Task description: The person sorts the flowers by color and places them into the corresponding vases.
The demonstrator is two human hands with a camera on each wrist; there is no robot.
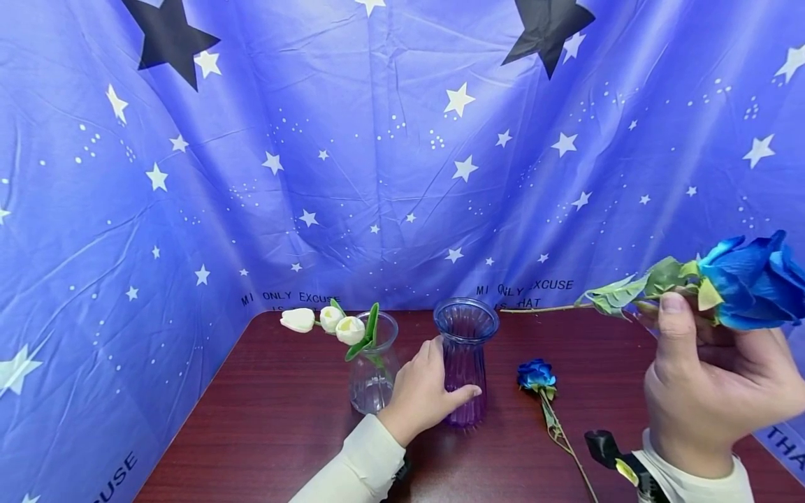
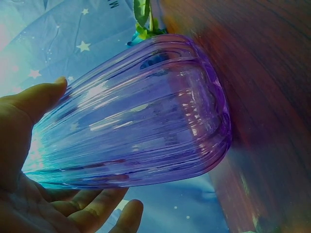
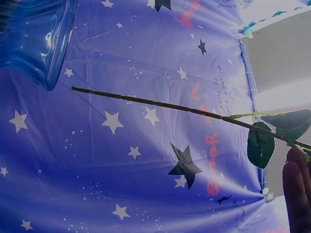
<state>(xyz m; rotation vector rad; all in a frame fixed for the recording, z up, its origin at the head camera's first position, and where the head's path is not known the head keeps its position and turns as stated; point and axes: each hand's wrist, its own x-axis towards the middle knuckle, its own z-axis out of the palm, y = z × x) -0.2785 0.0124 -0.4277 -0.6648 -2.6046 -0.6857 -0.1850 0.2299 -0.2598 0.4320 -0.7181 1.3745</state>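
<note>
My left hand (image 1: 424,391) holds a purple-blue ribbed glass vase (image 1: 464,367) at its side, the thumb across its front. The left wrist view shows the ribbed body of this vase (image 2: 141,116) between thumb and fingers, near the tabletop. On the right, my right hand (image 1: 707,391) pinches a blue artificial rose (image 1: 757,283) just below its bloom. The rose lies nearly level in the air, its stem pointing left. In the right wrist view, the bare stem (image 3: 170,105) ends a little apart from the vase rim (image 3: 60,48).
Left of the purple vase stands a clear glass vase (image 1: 371,391) with white tulips (image 1: 349,330) leaning left. A second blue rose (image 1: 537,376) lies on the dark red wooden table (image 1: 264,398), right of the purple vase. A blue star-patterned cloth (image 1: 377,175) hangs behind.
</note>
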